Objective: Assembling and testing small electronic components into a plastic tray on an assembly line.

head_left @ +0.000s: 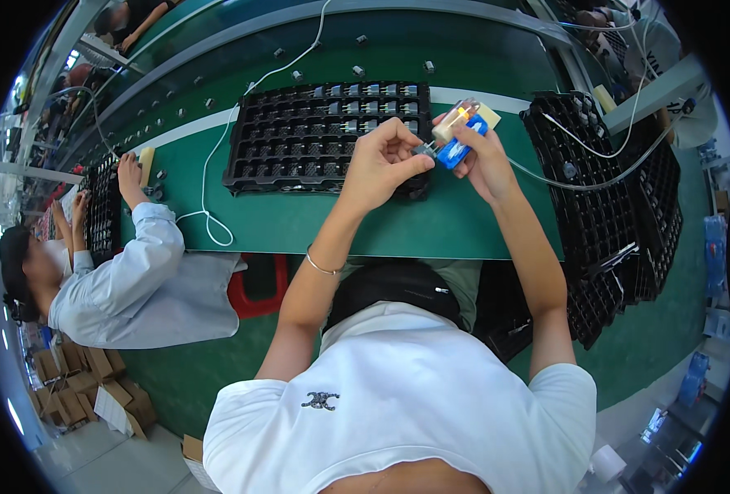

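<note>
My left hand (pixel 385 165) pinches a small dark plug-like part (pixel 423 150) with metal prongs, above the right end of a black compartment tray (pixel 291 148). Closed around a blue handheld device (pixel 454 153) is my right hand (pixel 488 165). A clear tube-like piece (pixel 455 120) with a glowing yellow-orange light sits at the top of this device. The part's prongs meet or nearly meet the device's left side; contact is too small to tell. Several similar parts (pixel 369 107) stand in the tray's upper right pockets. A pale yellow block (pixel 488 115) shows behind the device.
Stacked black trays (pixel 595 189) lie at the right. A white cable (pixel 206 181) runs down the green table (pixel 315 222); a grey cable (pixel 620 177) crosses the right trays. Loose parts (pixel 297 75) dot the far green surface. A co-worker (pixel 134 272) sits at the left, near cardboard boxes (pixel 85 379).
</note>
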Demonstrator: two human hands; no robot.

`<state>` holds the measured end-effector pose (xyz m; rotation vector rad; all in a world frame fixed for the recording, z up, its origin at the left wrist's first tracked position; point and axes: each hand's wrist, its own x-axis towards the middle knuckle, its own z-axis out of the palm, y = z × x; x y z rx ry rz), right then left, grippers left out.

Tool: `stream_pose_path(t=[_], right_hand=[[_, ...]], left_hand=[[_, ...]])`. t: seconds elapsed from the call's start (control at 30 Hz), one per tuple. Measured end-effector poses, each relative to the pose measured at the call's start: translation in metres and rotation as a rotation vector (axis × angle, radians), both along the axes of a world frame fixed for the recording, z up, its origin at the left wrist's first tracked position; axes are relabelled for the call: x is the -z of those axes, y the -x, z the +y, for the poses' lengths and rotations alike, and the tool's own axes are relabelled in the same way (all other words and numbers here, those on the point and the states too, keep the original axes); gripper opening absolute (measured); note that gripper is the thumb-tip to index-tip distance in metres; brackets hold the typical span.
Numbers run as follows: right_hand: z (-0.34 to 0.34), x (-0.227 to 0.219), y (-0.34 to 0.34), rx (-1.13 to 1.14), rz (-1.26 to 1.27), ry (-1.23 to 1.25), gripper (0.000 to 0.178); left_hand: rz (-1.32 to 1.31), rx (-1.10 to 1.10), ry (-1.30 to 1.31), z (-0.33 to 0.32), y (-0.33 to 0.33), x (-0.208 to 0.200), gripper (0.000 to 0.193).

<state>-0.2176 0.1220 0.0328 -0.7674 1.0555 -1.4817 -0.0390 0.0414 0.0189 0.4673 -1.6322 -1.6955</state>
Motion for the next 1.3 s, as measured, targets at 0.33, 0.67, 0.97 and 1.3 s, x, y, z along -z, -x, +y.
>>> stream_pose_path(t=[0.33, 0.67, 0.97, 1.3], right_hand=[[0.007, 0.012, 0.003, -0.16, -0.094, -0.068, 0.036], [0.003, 0.034, 0.064, 0.464, 0.878, -0.073, 0.042], [0.002, 0.058, 0.06, 0.659, 1.321, -0.057, 0.044], [-0.001, 0.06, 0.06, 0.667, 1.332, -0.042, 0.043]], left_hand=[[-0.055, 0.161, -0.238, -0.003, 0.005, 0.001, 0.035], [-1.007, -0.7, 0.893, -0.104, -0.033, 0.008, 0.049], [-1.378, -0.611, 0.813, -0.161, -0.031, 0.002, 0.059], [-1.239, -0.701, 0.789, -0.165, -0.033, 0.009, 0.035]])
